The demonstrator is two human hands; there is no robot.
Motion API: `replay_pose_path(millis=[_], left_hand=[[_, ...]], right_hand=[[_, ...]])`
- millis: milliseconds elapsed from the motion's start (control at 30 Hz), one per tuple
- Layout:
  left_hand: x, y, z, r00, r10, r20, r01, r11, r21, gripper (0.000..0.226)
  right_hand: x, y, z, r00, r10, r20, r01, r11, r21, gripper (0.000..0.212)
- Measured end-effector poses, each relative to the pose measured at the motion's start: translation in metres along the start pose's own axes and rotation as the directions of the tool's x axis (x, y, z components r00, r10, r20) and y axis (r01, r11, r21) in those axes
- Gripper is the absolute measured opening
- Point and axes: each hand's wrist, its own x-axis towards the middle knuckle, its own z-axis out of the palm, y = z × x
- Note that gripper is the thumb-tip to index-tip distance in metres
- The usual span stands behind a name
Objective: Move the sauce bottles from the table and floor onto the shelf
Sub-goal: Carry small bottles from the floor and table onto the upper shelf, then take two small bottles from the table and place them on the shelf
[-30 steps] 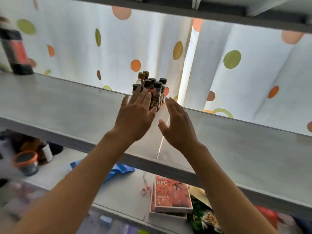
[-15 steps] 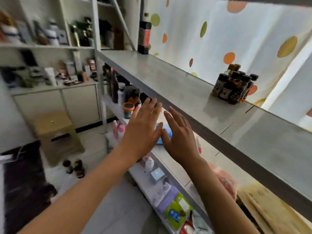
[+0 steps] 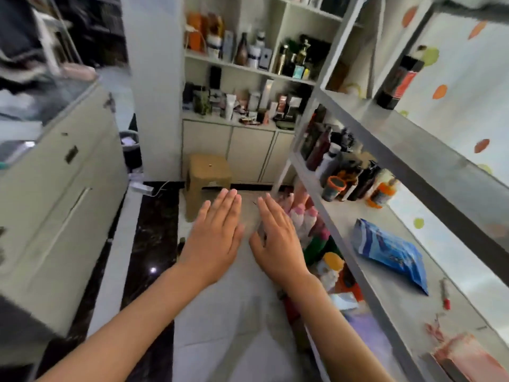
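Observation:
My left hand (image 3: 217,238) and my right hand (image 3: 278,241) hang side by side over the pale tiled floor, palms down, fingers straight, holding nothing. A small dark object (image 3: 261,230) shows between my right thumb and palm; I cannot tell what it is. The grey metal shelf (image 3: 413,150) runs along the right, with one tall dark red-labelled bottle (image 3: 398,78) at its far end. The cluster of small sauce bottles is out of view.
A tan plastic stool (image 3: 206,175) stands on the floor just beyond my hands. The lower shelf (image 3: 366,232) holds several bottles and a blue packet (image 3: 391,252). A white cabinet (image 3: 55,202) lines the left; a shelving unit (image 3: 248,78) with bottles stands behind.
My view has swung left and down from the shelf to the floor. Both hands have pulled back from the sauce bottles on the shelf and now hover low, still open.

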Motion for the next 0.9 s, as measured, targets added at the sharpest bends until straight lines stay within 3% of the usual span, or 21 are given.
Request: replay_pose_path(millis=[233, 500, 900], left_hand=[[-0.093, -0.135, -0.062, 0.950, -0.309, -0.039, 0.309, 0.951, 0.016, 0.061], [-0.195, -0.256, -0.130, 0.818, -0.564, -0.115, 0.568, 0.823, 0.000, 0.059], [-0.305, -0.380, -0.202, 0.520, -0.792, -0.319, 0.812, 0.574, -0.102, 0.058]], right_hand=[[0.035, -0.141, 0.103, 0.970, -0.191, 0.153, 0.181, 0.980, 0.078, 0.067], [0.057, -0.301, 0.198, 0.887, -0.397, 0.236, 0.355, 0.913, 0.201, 0.065], [0.066, -0.471, 0.291, 0.685, -0.666, 0.296, 0.527, 0.733, 0.429, 0.061]])
